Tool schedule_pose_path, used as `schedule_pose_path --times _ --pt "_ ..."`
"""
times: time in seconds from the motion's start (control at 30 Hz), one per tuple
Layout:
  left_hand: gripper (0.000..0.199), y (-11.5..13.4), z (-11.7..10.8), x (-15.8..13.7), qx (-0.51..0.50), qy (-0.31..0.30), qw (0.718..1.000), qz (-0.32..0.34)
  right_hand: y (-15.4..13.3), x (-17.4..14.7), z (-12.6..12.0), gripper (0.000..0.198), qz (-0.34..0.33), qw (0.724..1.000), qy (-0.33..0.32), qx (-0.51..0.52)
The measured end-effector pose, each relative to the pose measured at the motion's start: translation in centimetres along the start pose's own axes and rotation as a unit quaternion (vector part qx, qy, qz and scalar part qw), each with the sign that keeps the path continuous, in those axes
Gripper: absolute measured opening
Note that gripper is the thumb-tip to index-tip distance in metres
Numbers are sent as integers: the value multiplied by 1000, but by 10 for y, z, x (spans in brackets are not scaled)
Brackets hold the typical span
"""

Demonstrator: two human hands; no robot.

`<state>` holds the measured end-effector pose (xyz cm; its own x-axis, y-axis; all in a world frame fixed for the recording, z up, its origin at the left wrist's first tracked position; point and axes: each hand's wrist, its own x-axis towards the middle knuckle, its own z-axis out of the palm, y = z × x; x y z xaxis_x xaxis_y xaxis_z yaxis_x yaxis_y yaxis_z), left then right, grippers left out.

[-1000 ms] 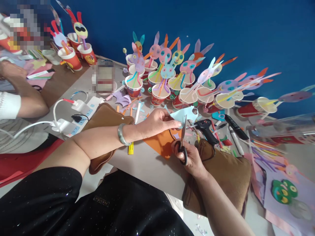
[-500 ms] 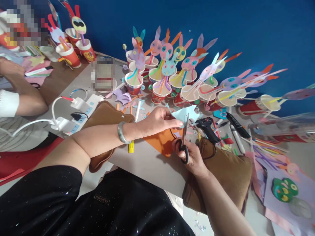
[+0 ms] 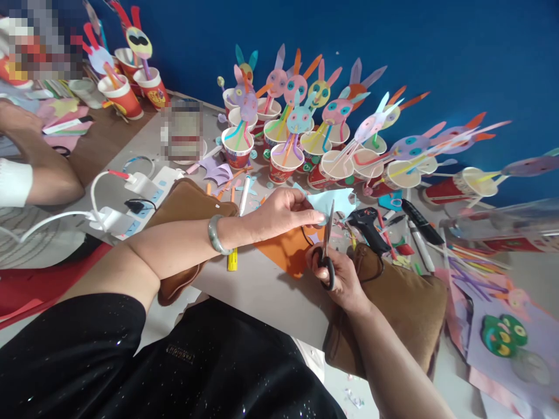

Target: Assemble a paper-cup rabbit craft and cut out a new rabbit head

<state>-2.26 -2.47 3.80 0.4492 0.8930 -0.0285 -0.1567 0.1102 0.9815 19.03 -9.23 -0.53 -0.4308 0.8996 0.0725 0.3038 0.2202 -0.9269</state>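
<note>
Between thumb and fingers, my left hand (image 3: 286, 214) pinches a light blue piece of paper (image 3: 332, 202) with an irregular cut outline. My right hand (image 3: 343, 278) grips black-handled scissors (image 3: 328, 270), thumb and fingers in the loops. The blades point up and meet the lower edge of the paper, close to my left thumb tip. Beneath both hands lies an orange sheet (image 3: 283, 253) on the table. A black glue gun (image 3: 370, 230) rests just right of the scissors. Part of the left fingers is hidden behind the paper.
Several paper cups (image 3: 286, 163) with paper rabbit heads on straws line the blue wall. Brown cushions (image 3: 406, 302) lie on both sides. A power strip (image 3: 151, 201) with white cables sits left, near another person's arm (image 3: 43, 157). Markers (image 3: 421, 247) and paper scraps lie about.
The light blue paper has tilted slightly and shifted a little against the scissor blades. Both hands stay almost in place, with their grips unchanged.
</note>
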Motion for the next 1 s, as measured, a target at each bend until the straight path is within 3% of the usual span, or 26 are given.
schedule_pose_path --times 1.0 --pt "21 4 0 1 -10 -19 1000 -8 0 0 -2 65 -2 1000 -12 0"
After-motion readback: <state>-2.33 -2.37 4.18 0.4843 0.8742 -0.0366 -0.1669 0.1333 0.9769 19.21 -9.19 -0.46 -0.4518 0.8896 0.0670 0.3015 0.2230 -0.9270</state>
